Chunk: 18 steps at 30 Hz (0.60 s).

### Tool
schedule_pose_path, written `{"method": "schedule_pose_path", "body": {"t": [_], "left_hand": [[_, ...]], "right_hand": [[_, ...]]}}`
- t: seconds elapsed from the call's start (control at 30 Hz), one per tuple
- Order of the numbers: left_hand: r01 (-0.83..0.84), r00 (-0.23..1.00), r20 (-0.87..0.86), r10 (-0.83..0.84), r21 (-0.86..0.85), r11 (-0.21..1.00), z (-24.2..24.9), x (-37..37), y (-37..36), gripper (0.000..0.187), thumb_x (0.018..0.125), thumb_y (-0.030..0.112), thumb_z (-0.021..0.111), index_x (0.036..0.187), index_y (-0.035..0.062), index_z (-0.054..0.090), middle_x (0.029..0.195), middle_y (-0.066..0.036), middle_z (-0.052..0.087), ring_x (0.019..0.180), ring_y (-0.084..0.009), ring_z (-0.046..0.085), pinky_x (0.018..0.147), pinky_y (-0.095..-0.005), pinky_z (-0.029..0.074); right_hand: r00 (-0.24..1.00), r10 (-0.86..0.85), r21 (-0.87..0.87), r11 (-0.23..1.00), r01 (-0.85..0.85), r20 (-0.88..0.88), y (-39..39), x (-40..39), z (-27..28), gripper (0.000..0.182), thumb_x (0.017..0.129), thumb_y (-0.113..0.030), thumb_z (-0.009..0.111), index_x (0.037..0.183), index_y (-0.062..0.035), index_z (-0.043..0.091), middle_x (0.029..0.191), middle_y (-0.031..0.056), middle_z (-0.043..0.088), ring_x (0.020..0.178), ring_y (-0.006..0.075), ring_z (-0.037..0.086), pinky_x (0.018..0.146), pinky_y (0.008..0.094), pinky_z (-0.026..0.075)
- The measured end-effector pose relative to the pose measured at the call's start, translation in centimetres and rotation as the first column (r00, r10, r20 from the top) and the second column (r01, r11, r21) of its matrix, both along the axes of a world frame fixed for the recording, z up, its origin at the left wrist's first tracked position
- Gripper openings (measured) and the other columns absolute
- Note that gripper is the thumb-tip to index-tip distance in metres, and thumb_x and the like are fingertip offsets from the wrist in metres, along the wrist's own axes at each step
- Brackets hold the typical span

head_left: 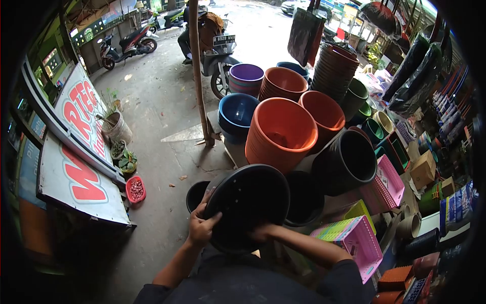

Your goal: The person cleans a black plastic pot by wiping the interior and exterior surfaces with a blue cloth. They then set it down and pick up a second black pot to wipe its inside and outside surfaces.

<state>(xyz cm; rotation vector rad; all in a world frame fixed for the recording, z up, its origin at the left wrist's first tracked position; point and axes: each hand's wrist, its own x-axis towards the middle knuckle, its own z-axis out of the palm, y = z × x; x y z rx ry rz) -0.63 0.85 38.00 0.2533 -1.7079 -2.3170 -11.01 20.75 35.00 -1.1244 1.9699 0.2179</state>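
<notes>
A large black plastic pot (248,197) is tilted toward me, with its open mouth facing up at me. Small bright spots show on its dark inner surface. My left hand (202,223) grips the pot's left rim, thumb on the inside and fingers around the outer wall. Inside the lower part of the mouth is my right hand (262,232), smeared by motion, so its fingers cannot be made out. Just behind the pot stand a smaller black container (196,195) on the left and another black pot (306,197) on the right.
Stacked orange pots (281,131), a blue pot (237,109) and a black pot stack (349,162) stand ahead. Pink baskets (362,248) are at my right. A wooden pole (197,76) rises ahead, signboards (83,182) lean left, and a parked motorbike (217,61) stands farther off.
</notes>
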Motion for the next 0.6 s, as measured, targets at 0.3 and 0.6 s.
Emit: {"method": "schedule_pose_path", "body": {"t": [0.3, 0.6], "left_hand": [[-0.087, 0.989, 0.144, 0.042, 0.321, 0.943, -3.0, 0.6, 1.9, 0.027, 0.094, -0.003, 0.058, 0.12, -0.007, 0.062, 0.156, -0.019, 0.031, 0.147, -0.019, 0.021, 0.115, -0.0317, 0.024], [-0.11, 0.987, 0.141, 0.076, 0.249, 0.962, -4.8, -0.1, 2.2, 0.026, 0.096, 0.001, 0.059, 0.121, -0.0047, 0.062, 0.151, -0.018, 0.039, 0.139, -0.0165, 0.036, 0.11, -0.0278, 0.03]], "right_hand": [[-0.263, 0.201, 0.326, -0.416, 0.849, 0.943, -6.9, 1.2, 4.1, 0.038, 0.097, -0.034, 0.047, 0.115, -0.0021, 0.059, 0.105, 0.0098, 0.064, 0.102, 0.0227, 0.061, 0.097, 0.0345, 0.045], [0.033, -0.162, -0.064, -0.185, 0.981, 0.986, -5.0, 1.6, -1.4, 0.04, 0.098, -0.033, 0.047, 0.116, 0.0006, 0.059, 0.103, 0.0075, 0.063, 0.095, 0.0166, 0.059, 0.092, 0.0317, 0.045]]}}
